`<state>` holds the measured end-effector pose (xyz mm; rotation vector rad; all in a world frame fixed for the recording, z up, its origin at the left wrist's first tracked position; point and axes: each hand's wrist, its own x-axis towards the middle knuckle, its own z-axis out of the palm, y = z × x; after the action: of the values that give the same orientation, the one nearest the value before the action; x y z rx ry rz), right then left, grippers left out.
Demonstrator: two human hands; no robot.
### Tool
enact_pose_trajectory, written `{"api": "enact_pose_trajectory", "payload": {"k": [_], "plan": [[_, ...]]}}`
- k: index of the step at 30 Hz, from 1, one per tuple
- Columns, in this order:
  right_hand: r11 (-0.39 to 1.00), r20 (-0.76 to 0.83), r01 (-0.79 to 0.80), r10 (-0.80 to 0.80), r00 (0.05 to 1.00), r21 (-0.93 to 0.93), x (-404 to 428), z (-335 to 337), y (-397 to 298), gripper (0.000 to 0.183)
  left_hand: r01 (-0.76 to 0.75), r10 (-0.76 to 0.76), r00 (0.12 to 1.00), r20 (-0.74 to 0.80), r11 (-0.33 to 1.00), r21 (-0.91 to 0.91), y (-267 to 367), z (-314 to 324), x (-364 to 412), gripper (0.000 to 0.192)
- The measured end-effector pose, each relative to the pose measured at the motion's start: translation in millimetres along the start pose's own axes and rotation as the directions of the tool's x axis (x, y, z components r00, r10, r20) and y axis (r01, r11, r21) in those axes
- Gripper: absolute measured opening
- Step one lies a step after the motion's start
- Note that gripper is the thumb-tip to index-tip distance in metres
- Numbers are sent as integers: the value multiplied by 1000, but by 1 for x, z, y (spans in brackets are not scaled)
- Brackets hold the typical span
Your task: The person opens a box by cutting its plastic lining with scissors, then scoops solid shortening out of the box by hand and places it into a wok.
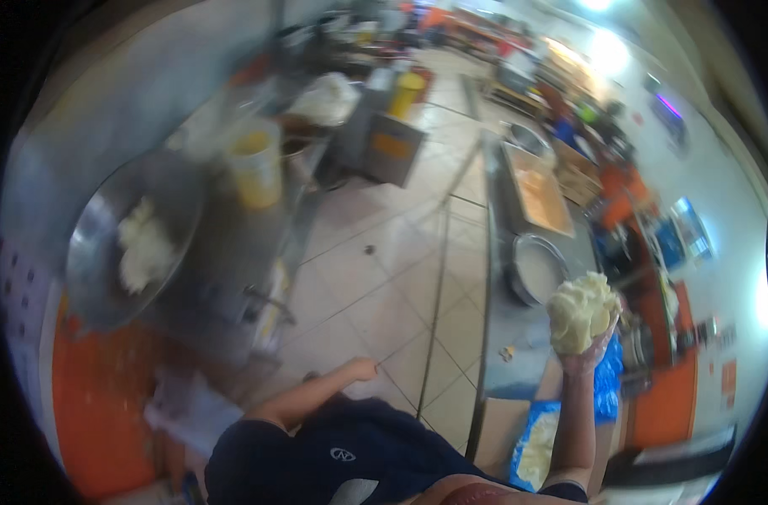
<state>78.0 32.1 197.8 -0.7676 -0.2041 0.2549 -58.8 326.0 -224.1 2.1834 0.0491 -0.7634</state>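
My right hand (589, 356) is raised at the right, its fingers wrapped under a large pale-yellow lump of soft fat (579, 312). Below that forearm stands a cardboard box (501, 432) with a blue plastic liner (605, 385); more pale fat (538, 448) lies inside it. My left hand (362, 368) hangs in front of my body over the tiled floor, fingers curled, with nothing visible in it. Across at the left, a wide metal bowl (90, 278) contains another pale lump (145, 249). The left side is blurred.
On the right metal counter (501, 315) are a round metal pan (540, 270) with whitish contents and a tray (538, 192) of orange-coloured contents. A yellowish plastic container (256, 164) stands beside the bowl. A cardboard box (393, 148) is farther along. Tiled floor (384, 252) runs between the counters.
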Motion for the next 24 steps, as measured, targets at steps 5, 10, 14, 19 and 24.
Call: {"api": "enact_pose_trajectory", "payload": {"k": [5,10,14,19,24], "plan": [[925,535,-353,370,760,-138,84,164,134,63,114,-276,883,-380,911,-396,-106,-16,-126,26],[888,824,27,414,386,-459,100,318,283,52,162,-524,757,-390,729,-665,-150,56,-217,27],[420,871,899,388,-303,126,69,450,404,38,185,-735,574,-361,546,-817,-184,104,-239,30],[316,332,384,943,-27,-867,71,500,558,41,118,-842,359,-403,469,-875,-199,128,-252,31],[266,211,478,963,-167,-837,114,504,641,41,25,-895,287,-343,365,-931,-205,145,-263,32]]}}
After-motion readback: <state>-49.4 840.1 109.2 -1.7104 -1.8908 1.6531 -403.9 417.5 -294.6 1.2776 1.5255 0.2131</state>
